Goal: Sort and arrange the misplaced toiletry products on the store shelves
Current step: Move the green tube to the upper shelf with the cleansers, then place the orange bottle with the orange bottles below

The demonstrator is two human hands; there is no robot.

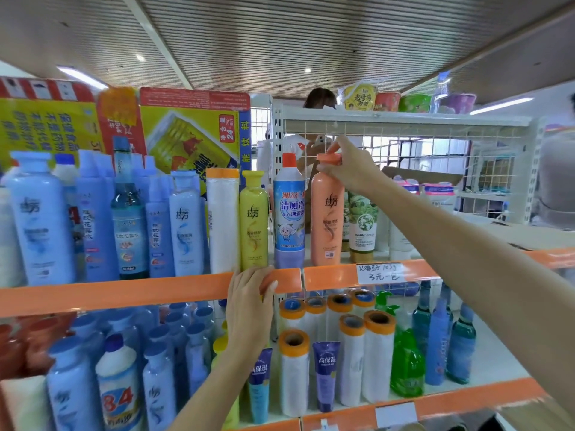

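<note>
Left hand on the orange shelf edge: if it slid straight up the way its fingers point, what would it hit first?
Probably the yellow bottle. The left hand rests on the orange shelf edge with fingers pointing up toward that bottle's base, just above them. Depth is unclear, so it might brush the white roll beside it instead.

upper shelf (124,292) packed tight with bottles; open air above the caps

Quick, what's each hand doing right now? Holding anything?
Left hand: open, fingers resting flat on the orange shelf edge, holding nothing.
Right hand: grips the cap of the orange bottle standing on the upper shelf.
</note>
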